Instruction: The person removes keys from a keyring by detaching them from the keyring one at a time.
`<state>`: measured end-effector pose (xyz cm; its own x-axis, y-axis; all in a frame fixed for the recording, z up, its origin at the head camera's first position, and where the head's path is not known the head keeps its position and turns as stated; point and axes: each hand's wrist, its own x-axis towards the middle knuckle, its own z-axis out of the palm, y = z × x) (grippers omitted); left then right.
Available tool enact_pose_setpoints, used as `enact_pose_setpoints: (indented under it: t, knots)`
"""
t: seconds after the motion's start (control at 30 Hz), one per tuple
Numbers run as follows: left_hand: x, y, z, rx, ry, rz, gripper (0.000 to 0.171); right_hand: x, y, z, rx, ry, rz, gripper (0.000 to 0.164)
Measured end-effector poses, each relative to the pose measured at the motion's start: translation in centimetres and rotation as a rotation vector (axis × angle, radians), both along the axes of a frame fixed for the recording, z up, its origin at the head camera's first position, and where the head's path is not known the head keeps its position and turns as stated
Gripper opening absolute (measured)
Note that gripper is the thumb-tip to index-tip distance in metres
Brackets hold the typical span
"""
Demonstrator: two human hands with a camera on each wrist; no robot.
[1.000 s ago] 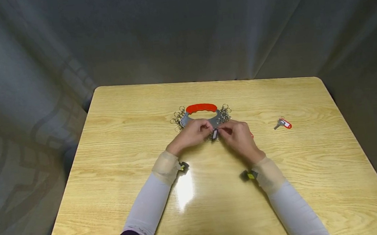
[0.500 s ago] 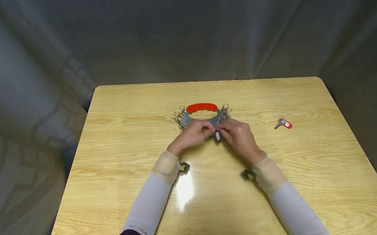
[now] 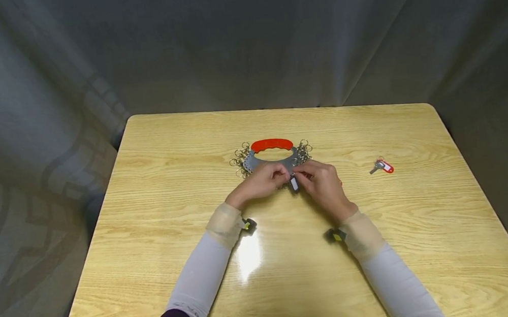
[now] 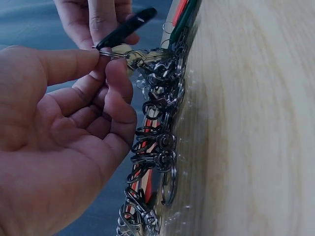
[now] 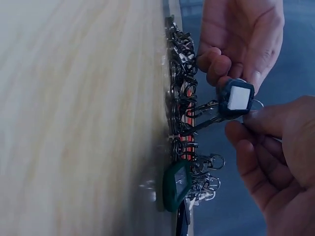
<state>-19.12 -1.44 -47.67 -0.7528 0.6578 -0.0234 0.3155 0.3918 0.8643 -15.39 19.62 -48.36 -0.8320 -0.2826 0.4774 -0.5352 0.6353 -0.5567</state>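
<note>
A black key tag [image 3: 294, 183] with a white label hangs between the two hands, in front of a grey metal key holder [image 3: 287, 163] with a red handle [image 3: 272, 144]. In the left wrist view, my left hand [image 4: 64, 123] pinches a thin split ring [image 4: 112, 54] between thumb and forefinger, joined to the holder's clips. My right hand [image 3: 324, 185] pinches at the tag's ring end with thumb and forefinger; its fingertips [image 5: 251, 120] lie close beside the tag in the right wrist view. Several metal rings and clips [image 5: 182, 64] line the holder's edge.
A key [image 3: 376, 167] with a red tag [image 3: 387, 167] lies to the right on the wooden table [image 3: 170, 197]. In the right wrist view a green tag [image 5: 177, 184] sits by the holder's rings. Grey curtain [image 3: 243, 42] hangs behind the table.
The black tag has shifted slightly right and down and now hangs a little tilted. Both hands have moved only slightly, staying close together at the holder.
</note>
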Motion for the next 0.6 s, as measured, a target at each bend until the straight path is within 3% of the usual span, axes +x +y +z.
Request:
enact_pose_setpoints:
  t: [0.47,0.6]
  knots:
    - [0.20,-0.17,-0.10,0.027,0.038,-0.013,0.009,-0.17,0.66,0.30,-0.114,-0.435,-0.057,0.009]
    - [0.19,-0.23,-0.14,0.047,0.017,-0.016,0.010,-0.27,0.65,-0.13,-0.112,-0.505,-0.078,0.011]
